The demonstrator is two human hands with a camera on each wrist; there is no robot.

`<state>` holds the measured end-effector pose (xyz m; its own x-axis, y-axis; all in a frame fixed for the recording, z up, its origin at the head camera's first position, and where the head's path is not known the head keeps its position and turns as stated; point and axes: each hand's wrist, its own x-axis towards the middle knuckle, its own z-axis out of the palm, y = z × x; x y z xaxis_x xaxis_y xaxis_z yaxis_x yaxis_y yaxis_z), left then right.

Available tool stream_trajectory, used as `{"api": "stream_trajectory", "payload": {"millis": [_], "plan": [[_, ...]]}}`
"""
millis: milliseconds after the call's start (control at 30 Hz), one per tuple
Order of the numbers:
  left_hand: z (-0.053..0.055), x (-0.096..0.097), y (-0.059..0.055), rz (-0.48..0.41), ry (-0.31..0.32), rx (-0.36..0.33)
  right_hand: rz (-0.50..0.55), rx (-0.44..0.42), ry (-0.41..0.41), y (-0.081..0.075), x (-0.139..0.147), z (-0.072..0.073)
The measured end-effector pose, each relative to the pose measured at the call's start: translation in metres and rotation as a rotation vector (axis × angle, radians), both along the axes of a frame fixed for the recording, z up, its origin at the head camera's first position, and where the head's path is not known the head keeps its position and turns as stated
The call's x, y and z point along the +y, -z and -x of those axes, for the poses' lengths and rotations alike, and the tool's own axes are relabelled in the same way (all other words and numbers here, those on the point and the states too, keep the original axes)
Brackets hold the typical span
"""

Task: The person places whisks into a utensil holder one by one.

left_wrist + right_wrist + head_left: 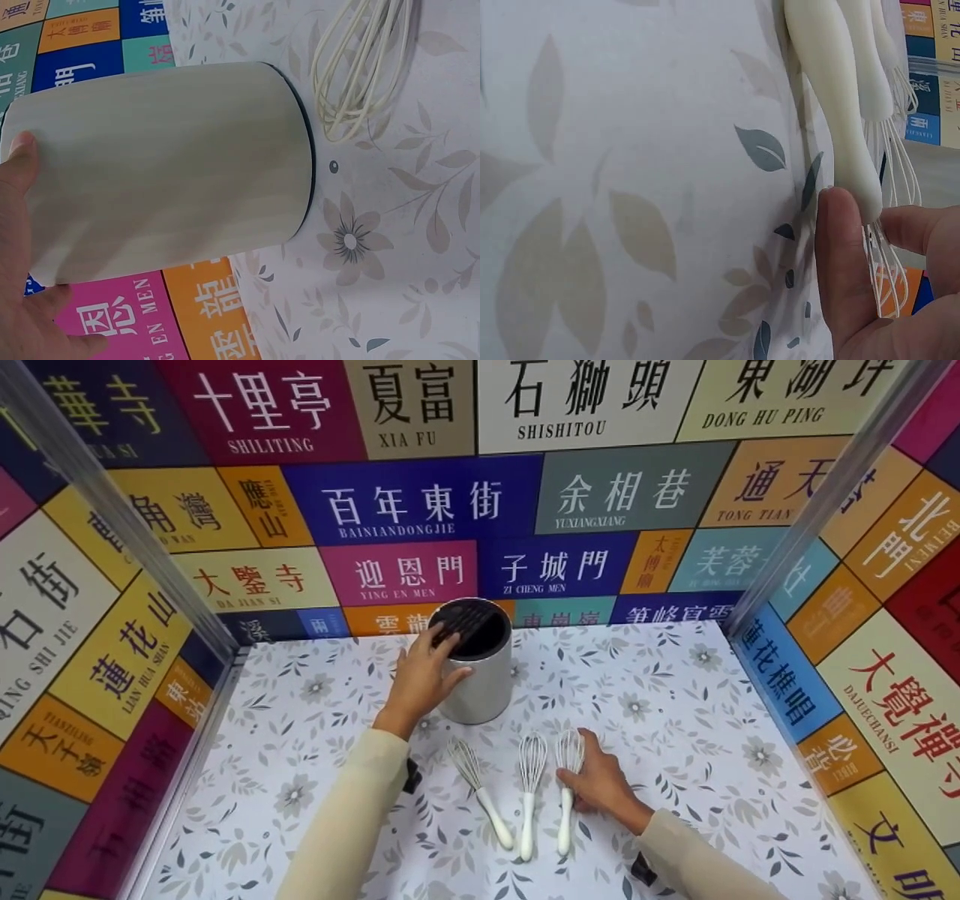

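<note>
A light grey cylindrical utensil holder with a black interior stands upright at the back of the table. My left hand grips its upper left rim, the thumb against the outer wall. Three whisks with white handles lie in front of it: a left whisk, a middle whisk and a right whisk. At the right whisk, my right hand pinches where handle meets wires, thumb and fingers on opposite sides. In the right wrist view that whisk's handle is close up.
A white tablecloth with grey leaves and flowers covers the table. Colourful sign-printed panels rise behind and on both sides, with clear corner posts between them. The holder stands near the back panel.
</note>
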<state>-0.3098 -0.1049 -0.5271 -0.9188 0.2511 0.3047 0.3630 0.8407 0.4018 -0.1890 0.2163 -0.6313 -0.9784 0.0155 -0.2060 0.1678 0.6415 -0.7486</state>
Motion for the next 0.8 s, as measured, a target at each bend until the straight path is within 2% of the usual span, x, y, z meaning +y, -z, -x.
{"api": "stream_trajectory", "payload": {"millis": [100,267,500,800], "plan": [[0.0,0.0,0.0,-0.001,0.001,-0.002,0.052,-0.007,0.0,-0.005,0.002,0.002],[0.001,0.0,0.0,-0.001,0.001,0.0,0.072,0.009,-0.008,-0.014,0.005,0.005],[0.0,-0.001,0.001,0.016,0.013,0.052,0.073,0.028,-0.027,-0.03,0.008,0.015],[0.001,-0.001,0.002,0.005,0.016,0.036,0.1,0.096,-0.047,-0.052,0.009,0.029]]}}
